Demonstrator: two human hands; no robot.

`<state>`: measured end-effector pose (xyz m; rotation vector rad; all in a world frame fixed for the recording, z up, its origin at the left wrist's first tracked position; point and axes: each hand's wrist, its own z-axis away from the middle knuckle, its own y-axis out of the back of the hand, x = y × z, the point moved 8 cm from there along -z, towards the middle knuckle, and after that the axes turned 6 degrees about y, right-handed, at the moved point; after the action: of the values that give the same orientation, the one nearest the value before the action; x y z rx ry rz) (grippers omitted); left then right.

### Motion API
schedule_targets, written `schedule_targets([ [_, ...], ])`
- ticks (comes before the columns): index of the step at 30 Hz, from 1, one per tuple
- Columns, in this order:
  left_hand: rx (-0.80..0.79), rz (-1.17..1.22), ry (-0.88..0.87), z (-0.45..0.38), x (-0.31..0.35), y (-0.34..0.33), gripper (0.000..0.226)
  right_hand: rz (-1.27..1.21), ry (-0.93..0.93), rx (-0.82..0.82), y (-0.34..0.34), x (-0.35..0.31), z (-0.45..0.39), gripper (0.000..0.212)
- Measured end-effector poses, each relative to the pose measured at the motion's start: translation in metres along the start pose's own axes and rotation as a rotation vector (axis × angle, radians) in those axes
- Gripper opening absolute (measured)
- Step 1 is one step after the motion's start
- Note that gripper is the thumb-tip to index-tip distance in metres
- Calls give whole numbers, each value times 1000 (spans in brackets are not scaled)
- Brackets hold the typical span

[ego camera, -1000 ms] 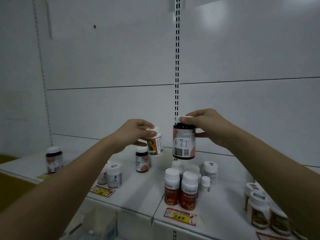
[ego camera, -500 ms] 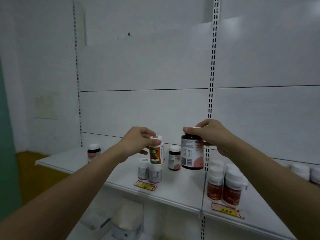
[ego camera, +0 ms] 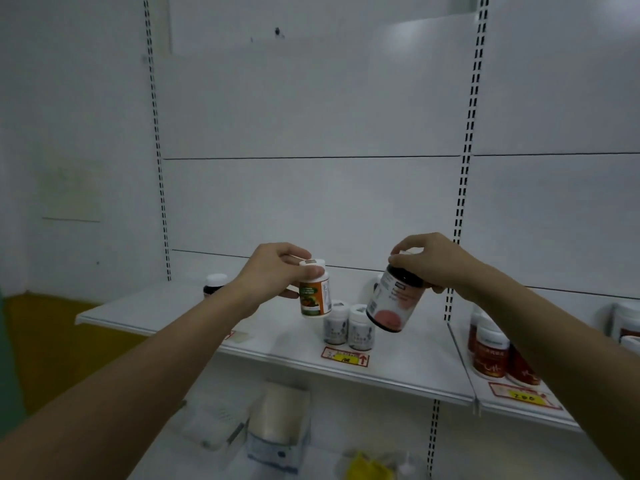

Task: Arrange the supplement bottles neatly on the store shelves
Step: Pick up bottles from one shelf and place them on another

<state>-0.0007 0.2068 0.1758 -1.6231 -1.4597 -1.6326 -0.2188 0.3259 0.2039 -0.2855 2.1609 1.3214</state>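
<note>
My left hand (ego camera: 275, 268) grips a small white bottle with an orange label (ego camera: 314, 294) by its cap, upright above the white shelf (ego camera: 194, 317). My right hand (ego camera: 429, 261) holds a larger dark bottle (ego camera: 393, 304) by its lid, tilted with its base swung left. Both bottles hang in the air over two small white bottles (ego camera: 348, 327) standing side by side on the shelf. A dark bottle with a white cap (ego camera: 214, 284) stands alone at the back left. Red-labelled bottles (ego camera: 491, 351) stand on the neighbouring shelf at the right.
Price tags (ego camera: 346, 356) sit on the shelf's front edge. More white bottles (ego camera: 625, 323) are at the far right. Below the shelf lie a cardboard box (ego camera: 280, 427) and a yellow packet (ego camera: 367, 465). Slotted uprights (ego camera: 460, 202) run up the white back panel.
The view has swung left along the shelf. Both hands have carried their bottles left, and the dark bottle in my right hand has tilted from upright.
</note>
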Motion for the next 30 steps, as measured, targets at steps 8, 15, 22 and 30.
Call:
schedule_targets([
  [8, -22, 28, 0, -59, -7, -29, 39, -207, -99, -76, 1, 23, -41, 31],
  [15, 8, -14, -24, -108, 0, -35, 39, -376, -93, -145, -9, 39, -88, 27],
  [22, 110, -6, 12, -130, -23, -3, 39, -406, 64, -91, -38, 19, -132, 26],
  [30, 207, 60, 69, -148, -66, 67, 45, -455, 107, -168, -104, -30, -163, 32],
])
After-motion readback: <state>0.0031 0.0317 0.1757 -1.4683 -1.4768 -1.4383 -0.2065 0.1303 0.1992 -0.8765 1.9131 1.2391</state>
